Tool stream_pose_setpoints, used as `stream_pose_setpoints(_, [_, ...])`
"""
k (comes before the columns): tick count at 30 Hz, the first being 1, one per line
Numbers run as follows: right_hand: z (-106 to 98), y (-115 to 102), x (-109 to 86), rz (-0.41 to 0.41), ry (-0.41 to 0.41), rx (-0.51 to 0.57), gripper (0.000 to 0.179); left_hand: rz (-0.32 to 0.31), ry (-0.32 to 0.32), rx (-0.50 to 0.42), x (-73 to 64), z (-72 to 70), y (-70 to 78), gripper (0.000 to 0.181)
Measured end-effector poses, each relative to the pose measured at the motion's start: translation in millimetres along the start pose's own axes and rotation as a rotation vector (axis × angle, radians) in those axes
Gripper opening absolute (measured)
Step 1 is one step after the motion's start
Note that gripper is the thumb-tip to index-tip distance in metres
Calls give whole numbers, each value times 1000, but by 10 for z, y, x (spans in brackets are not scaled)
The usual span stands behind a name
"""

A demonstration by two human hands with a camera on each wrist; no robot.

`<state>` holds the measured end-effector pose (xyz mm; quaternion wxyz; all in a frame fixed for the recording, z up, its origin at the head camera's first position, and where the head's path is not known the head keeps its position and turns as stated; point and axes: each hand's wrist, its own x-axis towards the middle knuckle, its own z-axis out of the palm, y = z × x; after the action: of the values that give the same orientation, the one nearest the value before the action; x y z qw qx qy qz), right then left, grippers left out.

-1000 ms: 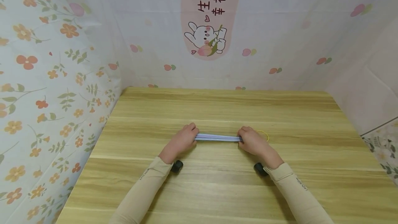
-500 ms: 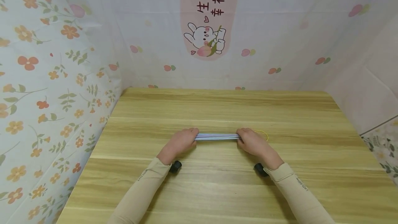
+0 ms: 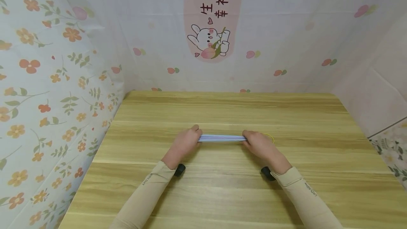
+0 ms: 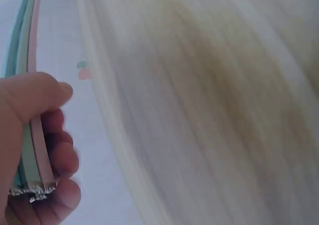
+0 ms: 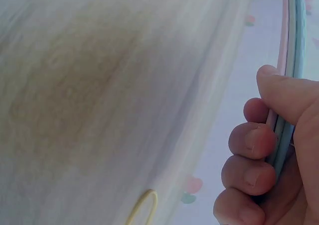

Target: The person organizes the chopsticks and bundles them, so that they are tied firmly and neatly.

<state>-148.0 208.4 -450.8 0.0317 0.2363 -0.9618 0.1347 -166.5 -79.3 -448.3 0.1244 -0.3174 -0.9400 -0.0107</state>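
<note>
A bundle of slim pastel sticks (image 3: 222, 138) is held level between both hands over the table, with pink, green and blue ones showing. My left hand (image 3: 187, 141) grips one end, its thumb across the sticks and its fingers curled beneath. In the left wrist view, rough silvery ends (image 4: 37, 190) show below that thumb. Around the other end curl the fingers of my right hand (image 3: 259, 145), which hides the tips there. A thin yellow loop like a rubber band (image 3: 272, 138) lies just beyond the right hand, and part of it appears in the right wrist view.
The wood-grain table (image 3: 210, 193) spreads under both forearms. Behind it hangs a printed white curtain (image 3: 152, 38), and a floral curtain (image 3: 35, 109) borders the left side. A black wrist device (image 3: 180, 170) sits below each hand.
Both hands keep hold of the stick bundle, with small shifts in the left hand and its fingers. The bundle's left end has risen slightly. The yellow loop lies where it was.
</note>
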Motion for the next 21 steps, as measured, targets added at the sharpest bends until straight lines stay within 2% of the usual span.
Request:
stream_pose_setpoints(2, [-8,-2,0,-23,17,-8,22,21,24,52,2,-5,-10,27])
stream_pose_setpoints(5, [-13,-3,-1,-58,45,-23,22,23,24,62,6,-14,-22,26])
stream_pose_setpoints(10, [-19,-6,-9,-87,81,-37,24,-11,-22,-32,7,-28,-27,24])
stream_pose_setpoints(12, [-24,-6,-16,-82,82,-27,24,-5,-20,-68,6,-29,-26,25])
stream_pose_setpoints(15, [-33,-6,-26,-64,73,-5,24,20,25,-108,6,-29,-24,30])
stream_pose_setpoints(19, [-54,-17,-27,-51,68,6,23,50,122,-162,23,-37,-26,37])
stream_pose_setpoints(21, [-67,-25,-18,-59,74,10,23,53,146,-167,33,-40,-30,38])
